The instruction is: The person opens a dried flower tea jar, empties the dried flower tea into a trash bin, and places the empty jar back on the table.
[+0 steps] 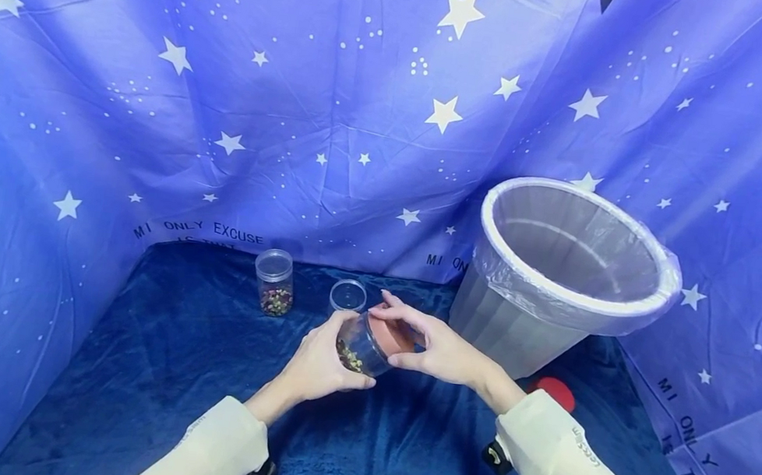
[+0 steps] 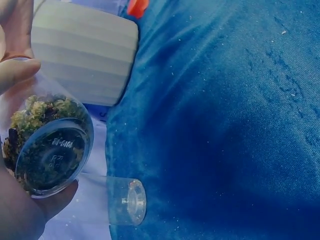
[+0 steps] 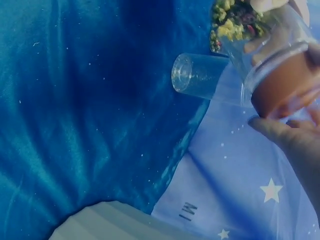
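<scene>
A clear jar [image 1: 356, 343] with dried yellow and dark bits inside is held tilted in my left hand [image 1: 316, 363], thumb and fingers around its body. On its mouth sits an orange-brown lid [image 3: 282, 82], which my right hand [image 1: 444, 350] grips by the edge between thumb and fingers. The left wrist view shows the jar's round base [image 2: 52, 157] facing the camera. Just behind the hands stands an uncovered clear jar [image 1: 349, 294], partly hidden by them. Further left, another clear jar [image 1: 274, 282] is partly filled with mixed dried bits.
A large grey bin [image 1: 519, 324] with a clear liner over its rim stands at the right. Beside its base lies a red lid [image 1: 554, 392]. Dark blue cloth [image 1: 160, 377] covers the table, and a star-print curtain [image 1: 339, 107] surrounds it.
</scene>
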### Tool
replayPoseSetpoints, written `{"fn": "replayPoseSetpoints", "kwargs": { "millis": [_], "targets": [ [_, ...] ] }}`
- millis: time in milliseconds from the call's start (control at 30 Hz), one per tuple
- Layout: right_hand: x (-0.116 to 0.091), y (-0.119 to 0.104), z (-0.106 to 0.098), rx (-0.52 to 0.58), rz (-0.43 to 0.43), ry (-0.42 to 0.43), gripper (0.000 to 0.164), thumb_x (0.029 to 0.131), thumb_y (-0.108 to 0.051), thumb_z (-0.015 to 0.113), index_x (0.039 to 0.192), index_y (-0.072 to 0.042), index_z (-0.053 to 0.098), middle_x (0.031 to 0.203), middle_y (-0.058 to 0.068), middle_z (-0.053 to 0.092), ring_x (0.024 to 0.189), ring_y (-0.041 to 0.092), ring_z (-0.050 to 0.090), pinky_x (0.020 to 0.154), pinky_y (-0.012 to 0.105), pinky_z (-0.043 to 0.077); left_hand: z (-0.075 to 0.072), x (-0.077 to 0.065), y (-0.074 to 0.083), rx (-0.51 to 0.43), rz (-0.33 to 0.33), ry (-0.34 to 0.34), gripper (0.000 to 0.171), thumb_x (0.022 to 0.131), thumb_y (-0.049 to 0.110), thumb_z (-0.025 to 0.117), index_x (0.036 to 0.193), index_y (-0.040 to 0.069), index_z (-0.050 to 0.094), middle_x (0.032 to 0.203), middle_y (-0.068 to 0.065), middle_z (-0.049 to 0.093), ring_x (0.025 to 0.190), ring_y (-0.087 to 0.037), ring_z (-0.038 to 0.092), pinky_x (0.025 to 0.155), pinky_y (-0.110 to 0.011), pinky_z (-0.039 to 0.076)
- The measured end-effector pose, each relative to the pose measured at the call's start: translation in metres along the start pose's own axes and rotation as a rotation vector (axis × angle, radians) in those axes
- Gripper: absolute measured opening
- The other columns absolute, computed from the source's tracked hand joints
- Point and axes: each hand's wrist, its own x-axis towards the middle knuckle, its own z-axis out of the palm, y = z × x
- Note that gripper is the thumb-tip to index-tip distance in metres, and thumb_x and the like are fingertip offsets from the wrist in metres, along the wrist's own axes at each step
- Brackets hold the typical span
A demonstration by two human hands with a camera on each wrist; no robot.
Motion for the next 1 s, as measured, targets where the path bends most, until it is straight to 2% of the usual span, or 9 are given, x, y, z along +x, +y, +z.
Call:
{"fn": "replayPoseSetpoints", "kwargs": {
  "millis": [133, 200, 400, 500, 600, 700, 800, 900, 1000],
  "targets": [
    [0.001, -0.001, 0.004, -0.119, 0.009, 0.072, 0.056, 0.089, -0.017, 0.072, 0.142, -0.016, 0.053, 0.155, 0.014, 0.040, 0.146, 0.037, 0.032, 0.112, 0.062, 0.034, -0.001, 0.000, 0.001, 0.009, -0.001, 0.016, 0.099, 0.059, 0.041, 0.091, 0.141, 0.014, 0.045, 0.128, -0.006, 0.063, 0.109, -0.027, 0.062, 0.090, -0.048, 0.050],
    [0.001, -0.003, 0.005, -0.139, 0.016, 0.096, 0.052, 0.091, -0.019, 0.070, 0.141, -0.019, 0.055, 0.153, 0.012, 0.043, 0.145, 0.035, 0.034, 0.112, 0.062, 0.032, -0.001, 0.001, 0.002, 0.015, -0.004, 0.022, 0.098, 0.059, 0.040, 0.091, 0.141, 0.014, 0.045, 0.128, -0.006, 0.063, 0.110, -0.028, 0.062, 0.091, -0.049, 0.050],
    [0.003, -0.006, 0.005, -0.058, 0.125, 0.120, 0.039, 0.100, -0.030, 0.056, 0.139, -0.028, 0.057, 0.156, 0.006, 0.042, 0.149, 0.029, 0.031, 0.116, 0.059, 0.030, 0.000, 0.001, 0.002, 0.033, -0.024, 0.031, 0.098, 0.058, 0.043, 0.090, 0.141, 0.016, 0.046, 0.127, -0.006, 0.064, 0.109, -0.028, 0.062, 0.088, -0.047, 0.051],
    [0.004, -0.006, 0.005, -0.044, 0.146, 0.120, 0.040, 0.101, -0.030, 0.054, 0.140, -0.025, 0.056, 0.153, 0.006, 0.045, 0.147, 0.028, 0.035, 0.115, 0.057, 0.032, 0.001, 0.001, 0.002, 0.030, -0.008, 0.025, 0.098, 0.059, 0.044, 0.090, 0.141, 0.015, 0.046, 0.126, -0.005, 0.064, 0.108, -0.026, 0.063, 0.088, -0.046, 0.051],
    [0.004, -0.006, 0.004, -0.034, 0.181, 0.114, 0.049, 0.101, -0.031, 0.055, 0.147, -0.019, 0.047, 0.153, 0.009, 0.046, 0.144, 0.030, 0.039, 0.113, 0.054, 0.036, 0.002, 0.000, 0.002, 0.037, 0.018, 0.028, 0.096, 0.059, 0.043, 0.090, 0.140, 0.015, 0.046, 0.125, -0.004, 0.064, 0.106, -0.024, 0.063, 0.088, -0.046, 0.050],
    [0.004, -0.006, 0.002, 0.038, 0.267, 0.097, 0.062, 0.099, -0.033, 0.057, 0.153, -0.011, 0.035, 0.153, 0.016, 0.044, 0.141, 0.034, 0.042, 0.109, 0.050, 0.042, 0.003, -0.001, 0.002, 0.061, 0.044, 0.034, 0.096, 0.058, 0.044, 0.089, 0.139, 0.015, 0.047, 0.125, -0.005, 0.064, 0.106, -0.023, 0.063, 0.087, -0.046, 0.050],
    [0.004, -0.005, -0.001, 0.148, 0.368, 0.061, 0.069, 0.097, -0.035, 0.059, 0.154, -0.008, 0.030, 0.151, 0.020, 0.044, 0.138, 0.034, 0.046, 0.106, 0.045, 0.046, 0.004, -0.001, 0.002, 0.095, 0.057, 0.043, 0.095, 0.058, 0.044, 0.089, 0.139, 0.016, 0.047, 0.126, -0.005, 0.064, 0.108, -0.025, 0.062, 0.087, -0.047, 0.050],
    [0.003, -0.004, -0.006, 0.253, 0.443, 0.010, 0.069, 0.098, -0.034, 0.058, 0.155, -0.008, 0.029, 0.148, 0.021, 0.046, 0.132, 0.032, 0.050, 0.106, 0.046, 0.047, 0.006, -0.002, 0.002, 0.127, 0.075, 0.056, 0.095, 0.059, 0.044, 0.089, 0.140, 0.017, 0.047, 0.127, -0.006, 0.063, 0.109, -0.026, 0.062, 0.089, -0.048, 0.050],
    [0.002, -0.003, -0.010, 0.293, 0.496, -0.015, 0.069, 0.097, -0.036, 0.058, 0.155, -0.013, 0.029, 0.144, 0.020, 0.049, 0.124, 0.029, 0.056, 0.100, 0.047, 0.051, 0.007, -0.002, 0.003, 0.173, 0.096, 0.070, 0.094, 0.059, 0.044, 0.088, 0.139, 0.017, 0.047, 0.126, -0.006, 0.063, 0.109, -0.026, 0.062, 0.088, -0.048, 0.051]
  ]
}}
